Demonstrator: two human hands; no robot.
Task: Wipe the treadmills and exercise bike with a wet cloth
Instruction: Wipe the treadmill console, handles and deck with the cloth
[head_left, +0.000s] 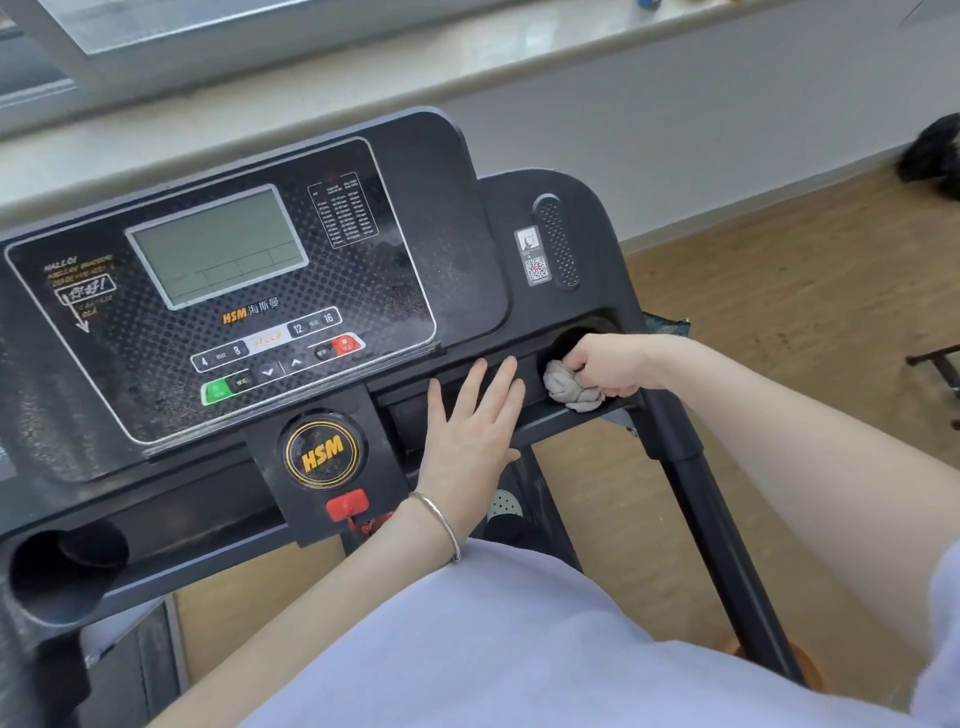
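A black treadmill console (447, 249) fills the view, with a grey display, a button panel and a round HSM badge. My right hand (608, 366) grips a crumpled grey cloth (569, 387) and holds it in the right cup holder (576, 338) of the console tray. My left hand (472, 421) lies flat with straight fingers on the tray just left of that holder. A silver bangle sits on my left wrist.
The left cup holder (67, 566) is at the lower left. A red safety key (347, 505) hangs under the badge. The right upright (717, 525) runs down over a wooden floor. A window sill (467, 57) lies behind. A dark object (935, 156) sits far right.
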